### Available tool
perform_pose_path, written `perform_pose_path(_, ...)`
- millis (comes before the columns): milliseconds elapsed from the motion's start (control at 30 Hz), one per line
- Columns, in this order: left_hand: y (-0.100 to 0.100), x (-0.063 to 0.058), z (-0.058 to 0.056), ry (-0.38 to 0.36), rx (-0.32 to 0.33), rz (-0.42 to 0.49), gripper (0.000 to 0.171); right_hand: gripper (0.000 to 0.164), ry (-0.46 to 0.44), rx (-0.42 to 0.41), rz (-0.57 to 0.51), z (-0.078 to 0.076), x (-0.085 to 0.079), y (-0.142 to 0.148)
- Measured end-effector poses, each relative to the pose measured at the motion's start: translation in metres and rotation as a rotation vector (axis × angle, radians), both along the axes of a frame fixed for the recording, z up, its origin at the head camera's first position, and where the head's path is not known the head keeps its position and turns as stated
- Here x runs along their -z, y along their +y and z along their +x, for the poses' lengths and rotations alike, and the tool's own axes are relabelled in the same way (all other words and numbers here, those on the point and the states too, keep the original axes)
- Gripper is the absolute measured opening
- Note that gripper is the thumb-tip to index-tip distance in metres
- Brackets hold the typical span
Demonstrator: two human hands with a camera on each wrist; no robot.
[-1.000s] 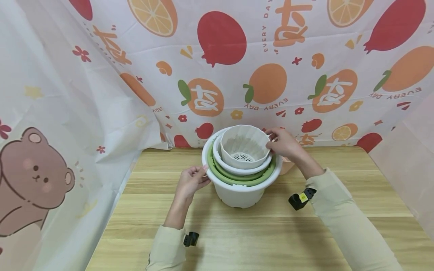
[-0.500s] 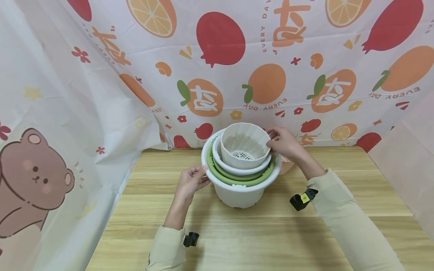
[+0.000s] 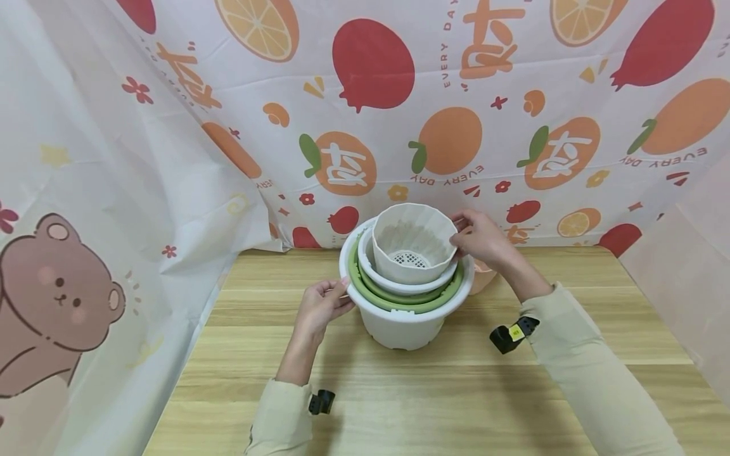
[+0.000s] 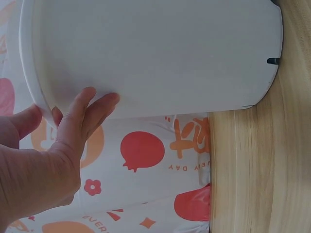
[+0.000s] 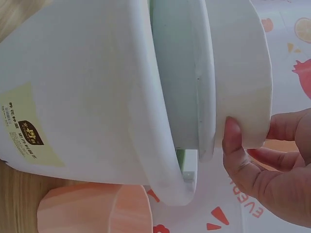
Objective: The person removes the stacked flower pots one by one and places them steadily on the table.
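Observation:
A large white flower pot (image 3: 402,330) stands on the table with smaller pots nested inside it. Within it sit a green pot (image 3: 419,308), then a white pot (image 3: 406,289). Topmost is an off-white fluted pot (image 3: 413,235) with a perforated bottom, raised and slightly tilted. My left hand (image 3: 320,308) holds the big pot's rim, thumb above and fingers beneath against the wall (image 4: 160,58). With my right hand (image 3: 486,242) I pinch the fluted pot's right rim; the right wrist view shows the thumb outside its wall (image 5: 243,73).
A pink pot (image 3: 483,277) stands behind the stack on the right, close beside the big pot in the right wrist view. The wooden table (image 3: 410,405) ends at a fruit-print curtain (image 3: 388,152) behind the pots. A yellow label (image 5: 31,126) marks the big pot.
My right hand has lifted the fluted pot slightly upward and right, so more of its wall shows above the white pot. My left hand stays on the big pot's rim.

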State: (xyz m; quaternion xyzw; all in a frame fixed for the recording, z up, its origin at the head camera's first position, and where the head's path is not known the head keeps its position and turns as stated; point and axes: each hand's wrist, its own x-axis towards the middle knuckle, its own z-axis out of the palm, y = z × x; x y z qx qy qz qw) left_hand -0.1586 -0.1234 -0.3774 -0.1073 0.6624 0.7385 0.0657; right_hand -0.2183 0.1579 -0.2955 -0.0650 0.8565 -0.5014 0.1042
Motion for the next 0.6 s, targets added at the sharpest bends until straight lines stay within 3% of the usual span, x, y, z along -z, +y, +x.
perform_pose_path(600,0.0002,0.0014,-0.0005,0.019,0.003,0.02,0.027,0.038,0.045,-0.004,-0.05,0.0049,-0.0094,0.006)
